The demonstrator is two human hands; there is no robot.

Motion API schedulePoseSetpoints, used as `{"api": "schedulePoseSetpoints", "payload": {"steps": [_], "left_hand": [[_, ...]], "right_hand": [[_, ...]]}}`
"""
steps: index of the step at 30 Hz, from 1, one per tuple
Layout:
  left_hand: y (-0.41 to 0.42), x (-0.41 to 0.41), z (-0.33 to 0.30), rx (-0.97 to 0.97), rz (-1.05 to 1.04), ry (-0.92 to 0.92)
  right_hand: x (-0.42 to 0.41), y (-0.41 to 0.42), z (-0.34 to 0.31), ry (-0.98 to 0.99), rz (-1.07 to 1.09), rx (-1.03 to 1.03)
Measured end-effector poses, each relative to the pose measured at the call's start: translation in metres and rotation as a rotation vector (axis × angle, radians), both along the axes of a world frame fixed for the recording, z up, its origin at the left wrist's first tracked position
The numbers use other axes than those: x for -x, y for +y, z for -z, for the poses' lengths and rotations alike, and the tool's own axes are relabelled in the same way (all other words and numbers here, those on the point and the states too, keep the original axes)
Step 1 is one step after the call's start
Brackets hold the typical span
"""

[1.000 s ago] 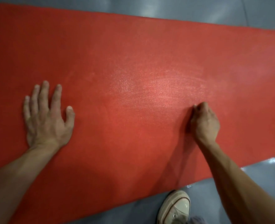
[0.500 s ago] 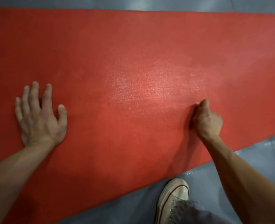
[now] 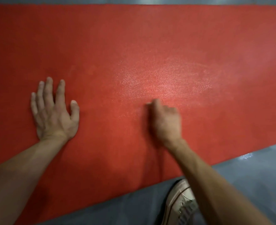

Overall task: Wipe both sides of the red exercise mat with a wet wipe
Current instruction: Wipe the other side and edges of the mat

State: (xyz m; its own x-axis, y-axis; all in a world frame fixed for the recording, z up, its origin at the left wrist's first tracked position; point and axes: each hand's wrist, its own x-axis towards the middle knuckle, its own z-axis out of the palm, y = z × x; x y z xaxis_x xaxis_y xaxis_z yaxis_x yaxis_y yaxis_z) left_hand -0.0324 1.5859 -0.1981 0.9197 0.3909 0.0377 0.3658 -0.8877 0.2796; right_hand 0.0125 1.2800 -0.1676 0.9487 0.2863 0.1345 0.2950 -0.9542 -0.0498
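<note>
The red exercise mat point(image 3: 134, 46) lies flat on a grey floor point(image 3: 255, 176) and fills most of the view, running from the left edge to the right edge. Its far long edge is near the top of the picture, and its near long edge goes slanted from the lower left up to the right. In the middle of the mat, a little to the right, there is a paler, shiny patch with fine grains of light on it.

The left hand point(image 3: 54, 111) rests palm down on the mat, on the left part. Its fingers are straight and a little spread, the thumb stands out to the right, and the bare forearm comes from the lower left corner.

The right hand point(image 3: 164, 120) is on the mat just below the shiny patch, well apart from the left hand. It is blurred. Its fingers are curled under, the knuckles are up, and the thumb side points to the left. A wet wipe cannot be seen under it, so I cannot tell if this hand holds something.

A pale canvas sneaker point(image 3: 181, 202) with laces and a dark stripe stands on the floor beside the near edge of the mat, partly hidden under the right forearm.
</note>
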Motion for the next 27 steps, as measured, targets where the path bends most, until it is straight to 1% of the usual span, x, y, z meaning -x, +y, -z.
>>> {"api": "schedulePoseSetpoints", "payload": {"steps": [2,3,5,6,7,8,11,12,13,14,16,18,19,21,22,23,24,27], "left_hand": [[-0.001,0.0,0.0,-0.009,0.001,-0.004],[0.0,0.0,0.001,-0.013,0.0,-0.007],[-0.001,0.001,0.001,-0.002,0.008,-0.01],[-0.001,0.001,0.0,0.002,0.01,-0.011],[-0.002,0.001,0.0,0.0,0.011,-0.011],[-0.001,0.001,0.0,-0.001,0.008,-0.011],[0.0,0.002,0.001,0.002,0.008,-0.029],[0.0,0.002,0.001,0.003,0.013,-0.033],[-0.001,0.002,0.001,0.008,0.02,-0.036],[-0.001,0.002,0.001,0.017,0.024,-0.038],[0.0,0.003,0.003,0.034,0.016,-0.041],[0.001,0.003,0.006,0.052,0.015,-0.036],[0.002,0.002,0.007,0.061,0.013,-0.033],[0.003,0.002,0.009,0.066,0.009,-0.032],[0.003,0.002,0.009,0.068,0.012,-0.031],[0.002,0.002,0.007,0.066,0.013,-0.031],[0.001,0.003,0.006,0.059,0.013,-0.031],[-0.001,0.005,0.002,0.021,0.012,-0.027]], "right_hand": [[-0.018,-0.064,-0.008,0.031,0.239,0.048],[-0.021,-0.082,-0.009,0.04,0.336,0.042],[-0.016,-0.081,-0.006,0.035,0.447,0.034],[-0.009,-0.067,-0.003,0.029,0.443,0.028],[0.0,-0.043,-0.002,0.023,0.408,0.007],[0.013,-0.013,-0.001,0.035,0.328,-0.022],[0.062,0.064,-0.006,0.135,-0.021,-0.01],[0.069,0.068,-0.005,0.16,-0.106,-0.01],[0.067,0.058,-0.005,0.151,-0.137,-0.023],[0.06,0.037,-0.005,0.12,-0.116,-0.013],[0.039,-0.028,-0.006,0.065,0.044,0.087],[0.017,-0.106,-0.011,0.096,0.338,0.182],[0.013,-0.136,-0.016,0.13,0.494,0.18],[0.016,-0.156,-0.018,0.147,0.71,0.124],[0.02,-0.147,-0.015,0.147,0.732,0.096],[0.025,-0.126,-0.014,0.138,0.699,0.075],[0.032,-0.097,-0.011,0.118,0.621,0.057],[0.064,0.002,-0.006,0.129,0.283,-0.038]]}}
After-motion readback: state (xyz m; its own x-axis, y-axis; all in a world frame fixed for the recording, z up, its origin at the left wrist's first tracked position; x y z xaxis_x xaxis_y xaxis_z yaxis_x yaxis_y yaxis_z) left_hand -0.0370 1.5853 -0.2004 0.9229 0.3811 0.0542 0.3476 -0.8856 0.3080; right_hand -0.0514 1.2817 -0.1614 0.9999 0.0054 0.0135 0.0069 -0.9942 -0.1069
